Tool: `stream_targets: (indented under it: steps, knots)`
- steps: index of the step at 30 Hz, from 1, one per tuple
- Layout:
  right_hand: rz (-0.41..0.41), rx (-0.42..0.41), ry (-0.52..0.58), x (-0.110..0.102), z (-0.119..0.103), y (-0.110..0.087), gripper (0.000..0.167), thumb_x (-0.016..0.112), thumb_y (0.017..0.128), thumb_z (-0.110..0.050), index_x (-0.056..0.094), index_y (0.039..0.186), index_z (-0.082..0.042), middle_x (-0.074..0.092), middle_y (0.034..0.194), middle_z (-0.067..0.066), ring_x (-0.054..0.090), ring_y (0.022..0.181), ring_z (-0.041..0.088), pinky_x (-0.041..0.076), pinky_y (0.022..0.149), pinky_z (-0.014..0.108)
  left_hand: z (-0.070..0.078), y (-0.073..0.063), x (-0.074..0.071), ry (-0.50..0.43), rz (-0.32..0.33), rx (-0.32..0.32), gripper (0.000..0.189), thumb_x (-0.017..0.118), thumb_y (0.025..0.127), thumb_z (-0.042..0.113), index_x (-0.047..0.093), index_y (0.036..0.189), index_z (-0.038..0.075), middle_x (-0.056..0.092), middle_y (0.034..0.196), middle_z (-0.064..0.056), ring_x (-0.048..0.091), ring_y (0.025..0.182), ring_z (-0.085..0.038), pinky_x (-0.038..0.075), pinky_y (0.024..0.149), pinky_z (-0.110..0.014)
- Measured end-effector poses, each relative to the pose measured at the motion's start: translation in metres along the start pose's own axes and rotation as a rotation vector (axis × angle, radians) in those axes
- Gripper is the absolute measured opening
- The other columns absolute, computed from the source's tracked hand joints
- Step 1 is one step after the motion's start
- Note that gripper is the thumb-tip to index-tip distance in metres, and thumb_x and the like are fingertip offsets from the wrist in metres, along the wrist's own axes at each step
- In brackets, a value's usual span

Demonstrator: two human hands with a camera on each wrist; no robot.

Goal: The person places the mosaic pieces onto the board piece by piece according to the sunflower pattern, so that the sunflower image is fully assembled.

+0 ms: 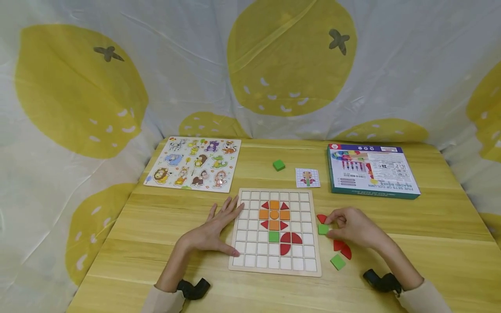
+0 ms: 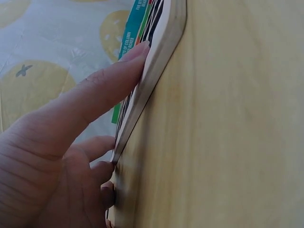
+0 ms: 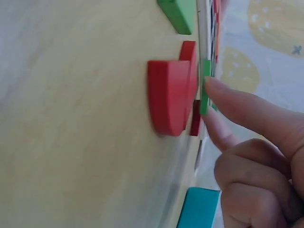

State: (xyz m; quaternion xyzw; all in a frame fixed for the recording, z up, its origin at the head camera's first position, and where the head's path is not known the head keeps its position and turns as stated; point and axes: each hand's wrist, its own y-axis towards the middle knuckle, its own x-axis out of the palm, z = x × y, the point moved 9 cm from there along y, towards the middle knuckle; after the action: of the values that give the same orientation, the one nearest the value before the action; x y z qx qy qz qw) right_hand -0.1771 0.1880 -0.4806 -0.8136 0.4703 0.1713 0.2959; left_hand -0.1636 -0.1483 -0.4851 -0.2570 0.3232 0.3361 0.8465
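Observation:
My right hand (image 1: 352, 226) pinches a green square tile (image 1: 322, 229) between thumb and index finger, just right of the wooden grid board (image 1: 318, 261). In the right wrist view the same green tile (image 3: 205, 88) stands on edge at the fingertips. With spread fingers, my left hand (image 1: 211, 232) rests on the board's left edge; its thumb touches the rim in the left wrist view. On the board are orange pieces (image 1: 274, 204), red triangles (image 1: 284, 225), one green square (image 1: 274, 236) and three red quarter-circles (image 1: 285, 249).
Red quarter-circles (image 1: 346, 251) and a green tile (image 1: 338, 262) lie right of the board. Behind it are another green tile (image 1: 279, 165) and a pattern card (image 1: 307, 178). An animal puzzle (image 1: 195, 163) stands back left, a boxed set (image 1: 373, 171) back right.

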Motion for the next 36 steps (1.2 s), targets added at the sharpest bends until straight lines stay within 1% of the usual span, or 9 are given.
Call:
stream_targets:
  steps: [2, 6, 8, 9, 13, 18, 26, 31, 36]
  knots:
    - [0.020, -0.019, -0.001, -0.001, -0.005, 0.000, 0.021, 0.084, 0.086, -0.015, 0.076, 0.103, -0.006, 0.045, 0.067, -0.003, 0.034, 0.057, 0.008, 0.026, 0.051, 0.022, 0.001, 0.000, 0.000, 0.001, -0.003, -0.003, 0.128, 0.091, 0.076, 0.046, 0.009, 0.168, 0.013, -0.013, 0.175, -0.014, -0.017, 0.161, -0.039, -0.016, 0.125, -0.067]
    - [0.034, -0.055, 0.010, 0.009, -0.022, 0.001, 0.021, 0.084, 0.086, -0.016, 0.077, 0.103, -0.008, 0.045, 0.069, -0.003, 0.035, 0.059, 0.007, 0.026, 0.052, 0.022, 0.000, 0.000, -0.001, -0.002, 0.000, -0.004, 0.128, 0.091, 0.076, 0.046, 0.009, 0.168, 0.013, -0.013, 0.175, -0.014, -0.017, 0.161, -0.039, -0.016, 0.125, -0.067]
    - [0.020, -0.071, 0.023, 0.022, -0.033, 0.003, 0.021, 0.085, 0.085, -0.017, 0.078, 0.103, -0.009, 0.044, 0.067, -0.004, 0.034, 0.058, 0.007, 0.026, 0.052, 0.021, 0.000, -0.001, 0.000, -0.007, -0.001, -0.006, 0.127, 0.091, 0.076, 0.045, 0.010, 0.168, 0.013, -0.013, 0.175, -0.014, -0.017, 0.161, -0.039, -0.016, 0.125, -0.067]
    - [0.009, -0.077, 0.022, 0.029, -0.040, 0.004, 0.021, 0.085, 0.085, -0.017, 0.078, 0.103, -0.009, 0.038, 0.064, -0.004, 0.034, 0.058, 0.007, 0.026, 0.053, 0.020, 0.000, -0.001, 0.000, -0.009, 0.000, -0.006, 0.127, 0.091, 0.075, 0.045, 0.010, 0.168, 0.013, -0.013, 0.175, -0.014, -0.017, 0.161, -0.039, -0.016, 0.125, -0.067]
    - [-0.037, -0.114, 0.038, 0.062, -0.066, 0.007, 0.019, 0.087, 0.083, -0.017, 0.078, 0.099, -0.011, 0.037, 0.060, -0.006, 0.033, 0.056, 0.007, 0.024, 0.052, 0.020, 0.000, -0.002, 0.000, -0.009, -0.001, -0.008, 0.128, 0.092, 0.075, 0.045, 0.010, 0.168, 0.013, -0.013, 0.175, -0.014, -0.017, 0.161, -0.039, -0.016, 0.125, -0.068]
    - [-0.027, -0.169, 0.003, 0.085, -0.087, 0.011, 0.020, 0.089, 0.080, -0.013, 0.077, 0.094, -0.007, 0.037, 0.058, -0.007, 0.031, 0.054, 0.005, 0.023, 0.052, 0.019, 0.000, -0.001, 0.001, 0.000, -0.002, -0.008, 0.128, 0.091, 0.076, 0.046, 0.009, 0.168, 0.013, -0.013, 0.175, -0.013, -0.017, 0.161, -0.039, -0.016, 0.125, -0.067]
    - [0.026, -0.149, -0.088, 0.093, -0.092, 0.019, 0.022, 0.093, 0.076, -0.017, 0.077, 0.089, -0.011, 0.041, 0.059, -0.006, 0.036, 0.056, 0.008, 0.024, 0.052, 0.019, -0.001, 0.000, -0.001, 0.016, 0.002, -0.005, 0.127, 0.091, 0.076, 0.046, 0.009, 0.168, 0.013, -0.013, 0.175, -0.013, -0.016, 0.161, -0.039, -0.016, 0.125, -0.066]
    - [0.006, -0.150, -0.037, 0.094, -0.088, 0.020, 0.018, 0.093, 0.076, -0.016, 0.080, 0.089, -0.014, 0.043, 0.059, -0.007, 0.037, 0.057, 0.006, 0.026, 0.053, 0.018, -0.001, 0.001, -0.001, 0.008, 0.003, -0.003, 0.127, 0.091, 0.076, 0.047, 0.010, 0.168, 0.013, -0.012, 0.175, -0.012, -0.017, 0.161, -0.038, -0.016, 0.125, -0.067]
    - [0.003, -0.166, 0.013, 0.095, -0.087, 0.019, 0.015, 0.091, 0.077, -0.012, 0.084, 0.091, -0.014, 0.057, 0.062, -0.008, 0.040, 0.057, 0.005, 0.028, 0.051, 0.017, -0.002, 0.000, 0.000, 0.002, 0.004, -0.006, 0.127, 0.091, 0.075, 0.048, 0.010, 0.168, 0.014, -0.012, 0.175, -0.012, -0.017, 0.161, -0.038, -0.016, 0.125, -0.066]
